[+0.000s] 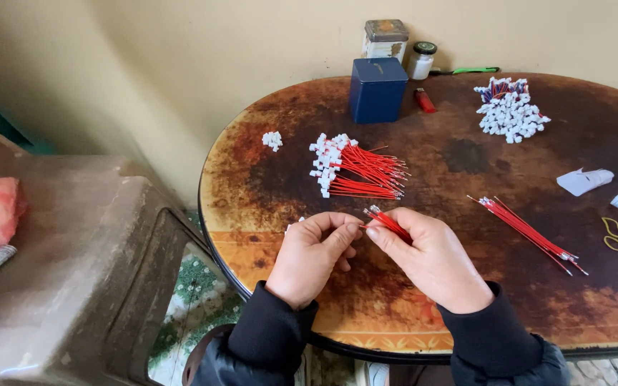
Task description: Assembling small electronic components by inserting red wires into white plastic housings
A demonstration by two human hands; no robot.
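Observation:
My right hand [434, 257] grips a small bundle of red wires [388, 220], their metal tips pointing up and left. My left hand [315, 251] is closed with its fingertips pinched at one wire's tip; something small and white shows behind its knuckles. Beyond my hands lies a pile of red wires with white connectors [355, 171] fitted at their left ends. A loose bunch of bare red wires [527, 227] lies to the right of my right hand. A few white connectors [272, 139] sit at the far left of the table.
The round brown table [466, 157] stands against a wall. At its back are a blue box [377, 89], a tin [385, 38], a small jar [421, 59], a red lighter [425, 100] and a heap of white connectors [509, 111]. Paper scraps [584, 180] and rubber bands [614, 230] lie right. A plastic stool [73, 271] stands left.

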